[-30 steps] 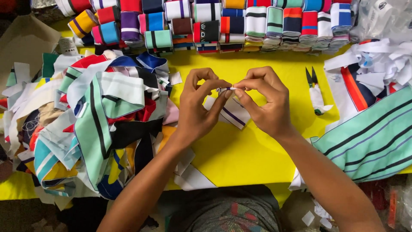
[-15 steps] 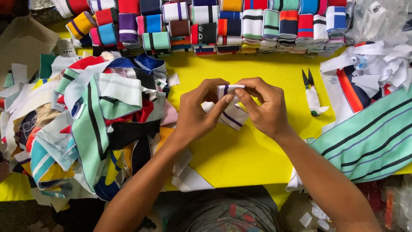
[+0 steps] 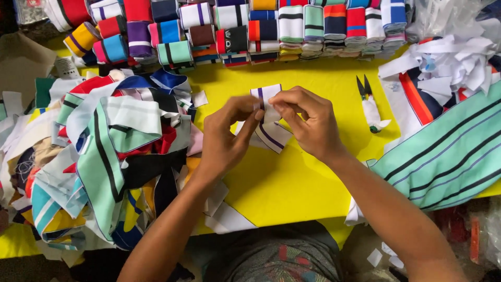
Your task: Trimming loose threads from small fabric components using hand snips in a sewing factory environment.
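Head view: white purple-striped strip (image 3: 266, 96) between hands

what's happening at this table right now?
A person is folding a white fabric strip with dark stripes over a yellow table, pinching it between the left hand and the right hand. Small thread snips lie to the right. A loose pile of striped strips sits on the left, folded pieces in many colours line the far edge, and a wide mint striped band lies at right.
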